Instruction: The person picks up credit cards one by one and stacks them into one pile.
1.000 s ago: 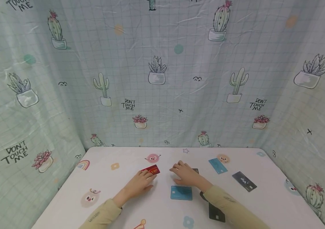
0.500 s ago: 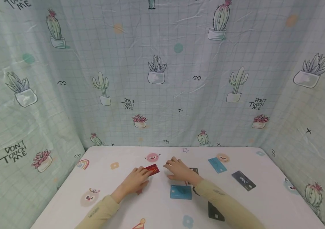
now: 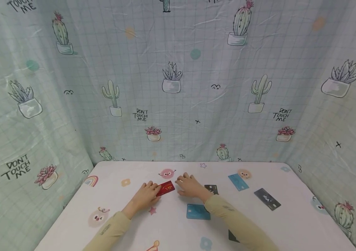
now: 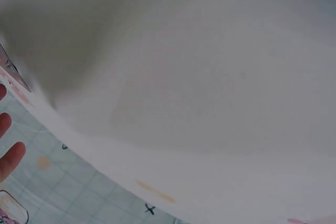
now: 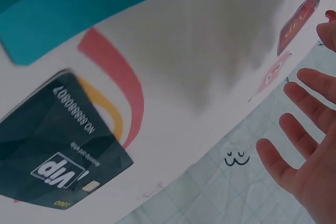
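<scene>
A red card with gold "VIP" lettering [image 3: 166,188] lies on the table between the two hands. My left hand [image 3: 146,196] is at its left end, index fingertip and thumb right at the card's edge; in the left wrist view the visible fingers [image 4: 11,161] are extended. Right of the red card, my right hand [image 3: 191,186] hovers with loosely spread fingers and nothing in them. Close behind that hand lies a black VIP card [image 5: 58,145]. A blue card [image 3: 196,212] sits nearer the person, its right edge meeting the right sleeve.
Toward the right lie another blue card [image 3: 238,182] and a dark grey VIP card [image 3: 267,199]. Another dark card [image 3: 232,237] is mostly hidden under the right sleeve. Patterned cloth [image 3: 178,104] rises behind the white printed table [image 3: 115,181] and at both sides.
My left hand has drawn back leftward from over the red card to its left end, uncovering the lettering. My right hand has shifted left toward the card, uncovering the black card. The cards stay put.
</scene>
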`<state>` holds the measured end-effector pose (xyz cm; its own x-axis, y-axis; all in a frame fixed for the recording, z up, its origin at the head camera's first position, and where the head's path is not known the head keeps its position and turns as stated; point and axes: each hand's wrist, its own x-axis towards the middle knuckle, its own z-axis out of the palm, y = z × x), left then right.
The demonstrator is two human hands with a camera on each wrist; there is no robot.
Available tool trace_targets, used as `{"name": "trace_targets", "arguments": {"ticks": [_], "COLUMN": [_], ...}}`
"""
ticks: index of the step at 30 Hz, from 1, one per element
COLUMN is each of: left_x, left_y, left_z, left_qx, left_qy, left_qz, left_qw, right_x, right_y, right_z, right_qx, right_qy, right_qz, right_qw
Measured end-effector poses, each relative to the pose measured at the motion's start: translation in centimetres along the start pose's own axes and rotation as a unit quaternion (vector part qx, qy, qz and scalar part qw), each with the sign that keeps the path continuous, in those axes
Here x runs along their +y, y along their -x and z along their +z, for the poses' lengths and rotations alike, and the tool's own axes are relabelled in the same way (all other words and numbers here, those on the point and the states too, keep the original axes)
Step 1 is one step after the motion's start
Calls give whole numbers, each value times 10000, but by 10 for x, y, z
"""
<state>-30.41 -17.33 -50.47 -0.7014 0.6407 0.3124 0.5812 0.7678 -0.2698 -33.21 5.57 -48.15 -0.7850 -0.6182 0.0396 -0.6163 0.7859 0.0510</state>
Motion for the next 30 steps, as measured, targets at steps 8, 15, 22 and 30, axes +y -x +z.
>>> {"name": "trace_targets", "arguments": {"ticks": [8, 15, 22, 30], "left_x": [-5, -7, -7, -11], "left_y": [-5, -8, -13, -18], "left_z": [9, 11, 16, 21], "left_qx": [-379, -264, -554, -697], "left_qy": [93, 17, 71, 46], "left_qz": [-226, -240, -428, -531], "left_qw": [9990, 9994, 9975, 9961], "right_x": [-6, -12, -14, -18], "right_y": [-11, -19, -26, -27], "right_z": [8, 13, 22, 21], "right_qx": [-26, 24, -78, -7], "right_qy": [300, 273, -14, -15], "right_qz": [148, 238, 514, 545], "right_qw": [9994, 9993, 9986, 9985]}}
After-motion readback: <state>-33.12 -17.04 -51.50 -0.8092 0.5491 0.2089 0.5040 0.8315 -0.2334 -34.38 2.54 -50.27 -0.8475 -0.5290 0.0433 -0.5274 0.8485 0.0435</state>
